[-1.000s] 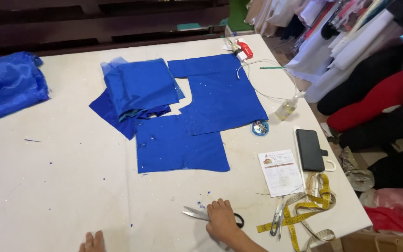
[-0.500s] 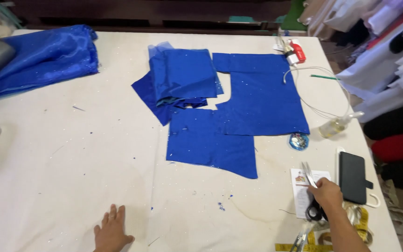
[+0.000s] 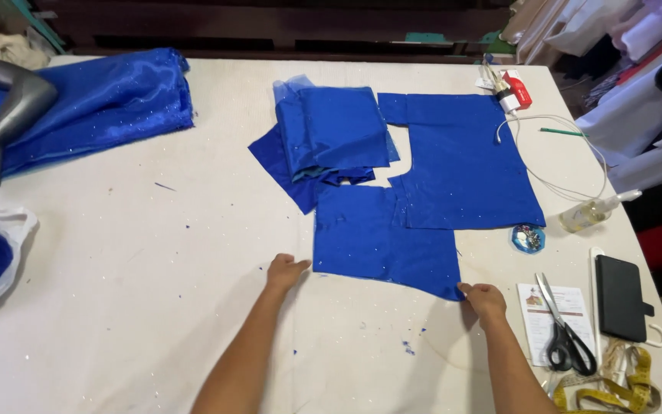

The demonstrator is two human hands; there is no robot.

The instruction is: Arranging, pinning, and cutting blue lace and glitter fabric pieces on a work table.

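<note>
Blue satin-like fabric, a cut rectangular piece [image 3: 385, 241], lies flat near the middle of the white table [image 3: 155, 253], just ahead of the person. The left hand [image 3: 285, 271] rests at the piece's lower left corner, fingers loosely together and touching the edge; whether they pinch it cannot be told. The right hand [image 3: 485, 298] is at the lower right corner, fingers curled down on the cloth's tip. A larger blue panel [image 3: 465, 165] overlaps the piece at its upper right, and a folded stack of blue fabric [image 3: 331, 142] sits just beyond its upper left. Right of the right hand, black-handled scissors [image 3: 565, 330] lie on a paper card [image 3: 534, 326], with a yellow measuring tape [image 3: 622, 383] below and a black phone [image 3: 620, 297] beside them. A small round tin [image 3: 529, 238] sits near the panel's corner. A bolt of shiny blue cloth [image 3: 101, 107] lies far left.
</note>
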